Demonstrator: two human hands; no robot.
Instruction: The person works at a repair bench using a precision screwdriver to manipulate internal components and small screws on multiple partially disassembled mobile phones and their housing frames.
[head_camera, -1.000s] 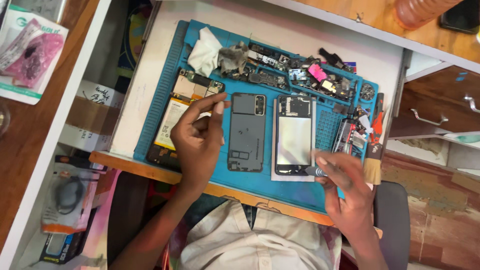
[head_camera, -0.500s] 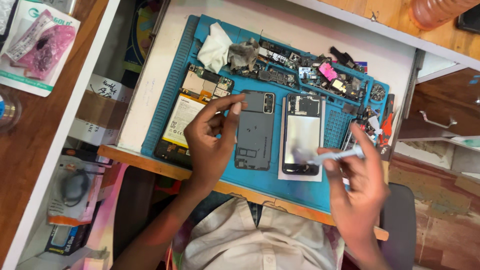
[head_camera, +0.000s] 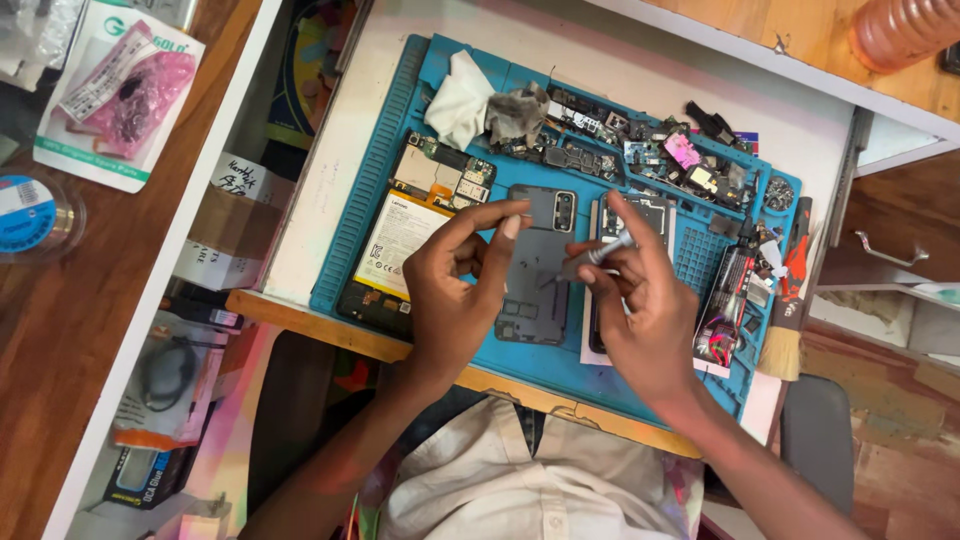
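We pinch a slim grey tool (head_camera: 598, 252) in our right hand (head_camera: 640, 315), its tip over the thin, rigid, scratch-prone back cover (head_camera: 535, 262), while our left hand (head_camera: 455, 290) hovers half-curled, holding nothing.

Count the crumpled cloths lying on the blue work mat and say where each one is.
2. A white cloth lies at the mat's far left corner; a grey, dirtier cloth lies touching it on its right. The pile of parts beside them may hide more.
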